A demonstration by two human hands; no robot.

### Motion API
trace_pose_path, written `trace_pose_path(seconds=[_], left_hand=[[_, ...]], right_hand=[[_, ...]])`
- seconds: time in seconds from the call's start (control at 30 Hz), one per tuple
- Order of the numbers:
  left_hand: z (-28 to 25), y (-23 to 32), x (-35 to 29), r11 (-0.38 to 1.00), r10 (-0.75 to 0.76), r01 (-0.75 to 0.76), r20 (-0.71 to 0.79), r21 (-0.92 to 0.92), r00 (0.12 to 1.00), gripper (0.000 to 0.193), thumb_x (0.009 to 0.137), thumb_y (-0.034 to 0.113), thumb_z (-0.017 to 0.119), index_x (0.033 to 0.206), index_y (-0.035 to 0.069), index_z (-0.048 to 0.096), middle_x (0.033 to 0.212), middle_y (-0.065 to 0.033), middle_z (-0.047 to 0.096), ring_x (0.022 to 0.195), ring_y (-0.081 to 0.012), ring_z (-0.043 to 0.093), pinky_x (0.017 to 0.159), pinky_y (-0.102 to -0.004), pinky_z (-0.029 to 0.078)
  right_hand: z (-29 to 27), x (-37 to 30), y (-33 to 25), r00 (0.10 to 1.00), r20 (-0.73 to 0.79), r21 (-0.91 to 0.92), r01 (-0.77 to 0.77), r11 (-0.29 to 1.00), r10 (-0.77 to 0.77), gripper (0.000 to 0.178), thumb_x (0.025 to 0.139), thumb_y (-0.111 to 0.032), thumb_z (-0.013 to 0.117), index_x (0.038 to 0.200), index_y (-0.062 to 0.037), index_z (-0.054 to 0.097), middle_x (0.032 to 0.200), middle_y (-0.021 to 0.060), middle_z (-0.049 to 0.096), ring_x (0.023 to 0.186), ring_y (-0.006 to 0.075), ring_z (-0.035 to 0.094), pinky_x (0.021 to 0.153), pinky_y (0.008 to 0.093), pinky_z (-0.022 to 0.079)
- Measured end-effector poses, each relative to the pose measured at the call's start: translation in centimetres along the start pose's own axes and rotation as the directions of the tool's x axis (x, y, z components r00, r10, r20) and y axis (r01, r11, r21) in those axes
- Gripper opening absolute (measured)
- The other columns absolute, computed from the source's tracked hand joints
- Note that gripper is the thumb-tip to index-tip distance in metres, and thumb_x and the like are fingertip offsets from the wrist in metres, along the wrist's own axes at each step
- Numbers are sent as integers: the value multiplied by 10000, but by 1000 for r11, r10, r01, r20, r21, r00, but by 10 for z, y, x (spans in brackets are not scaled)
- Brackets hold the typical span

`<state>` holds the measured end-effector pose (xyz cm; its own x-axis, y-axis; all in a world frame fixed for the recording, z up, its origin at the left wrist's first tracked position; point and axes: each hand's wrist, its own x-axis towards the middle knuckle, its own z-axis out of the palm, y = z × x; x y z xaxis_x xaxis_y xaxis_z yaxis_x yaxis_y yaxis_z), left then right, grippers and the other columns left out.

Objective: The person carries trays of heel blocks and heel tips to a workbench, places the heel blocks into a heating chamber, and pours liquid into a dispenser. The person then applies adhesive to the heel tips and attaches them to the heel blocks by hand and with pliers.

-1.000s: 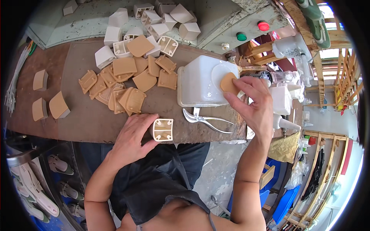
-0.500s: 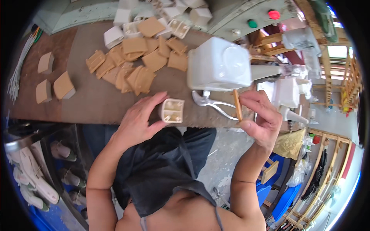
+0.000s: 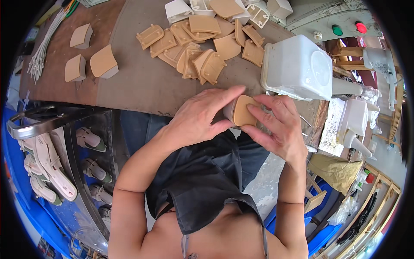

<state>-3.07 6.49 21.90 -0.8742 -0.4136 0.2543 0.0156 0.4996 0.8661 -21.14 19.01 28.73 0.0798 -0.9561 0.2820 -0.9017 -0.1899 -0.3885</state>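
Note:
Above my lap, at the near edge of the bench, my left hand (image 3: 196,114) grips a small hollow white block between thumb and fingers. Against the block's open face lies a tan cap (image 3: 244,115), curved at one end. My right hand (image 3: 280,125) has its thumb and fingers on that cap, pressing it to the block. Whether the two sit flush, I cannot see. Beyond my hands is a heap of loose tan caps (image 3: 213,67), some showing pegs. Behind them lie white hollow blocks (image 3: 177,11).
Three capped blocks (image 3: 104,62) stand on the left. A white plastic container (image 3: 297,64) lies close beyond my right hand, partly covering pliers (image 3: 305,121). White nozzle bottles (image 3: 351,118) are at right. Sandals (image 3: 54,168) hang on a rack (image 3: 30,129) at lower left.
My right hand has brought the tan cap leftward onto the block in my left hand. The block's open inside, visible before, is now covered. The whole view has shifted.

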Motion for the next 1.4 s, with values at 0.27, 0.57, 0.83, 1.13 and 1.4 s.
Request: trace_pose_path(seconds=[0.27,0.57,0.83,1.13,1.4], left_hand=[[-9,6,9,995,66,-63,38,-73,997,558,759,153,755,1267,61,542,1232,-115,594,1122,-304,572,943,-387,467],[-9,11,7,989,-31,40,64,-144,997,481,819,189,722,1243,45,546,1223,-131,589,1133,-296,566,935,-371,464],[-13,16,16,969,-157,186,175,-164,972,477,887,324,637,1263,62,502,1193,-146,570,1121,-304,558,944,-375,437],[-6,15,4,987,-135,143,105,-74,985,483,901,292,631,1294,47,492,1279,-131,551,1211,-265,514,1016,-357,393],[9,19,-2,994,32,-31,-9,107,999,619,790,196,742,1325,60,462,1307,-157,524,1228,-304,503,1015,-370,408]], right_hand=[[2,-3,-2,999,45,-63,-20,998,22,406,676,-228,777,1032,-65,672,1099,78,610,890,264,560,749,372,458],[8,-9,-14,998,12,-175,-66,982,70,443,689,-233,774,1088,-77,663,1157,82,598,941,259,560,764,376,457],[15,-18,2,995,-70,37,-63,997,66,410,709,-214,767,1086,-82,675,1162,86,599,952,263,569,781,376,460],[19,-36,16,991,-107,141,-64,988,79,498,728,-279,756,1168,-80,637,1212,119,570,1065,301,538,904,405,420],[-18,-109,16,897,-11,-362,-414,835,441,824,637,-289,799,1358,-77,461,1150,153,528,1072,327,511,916,407,419]])
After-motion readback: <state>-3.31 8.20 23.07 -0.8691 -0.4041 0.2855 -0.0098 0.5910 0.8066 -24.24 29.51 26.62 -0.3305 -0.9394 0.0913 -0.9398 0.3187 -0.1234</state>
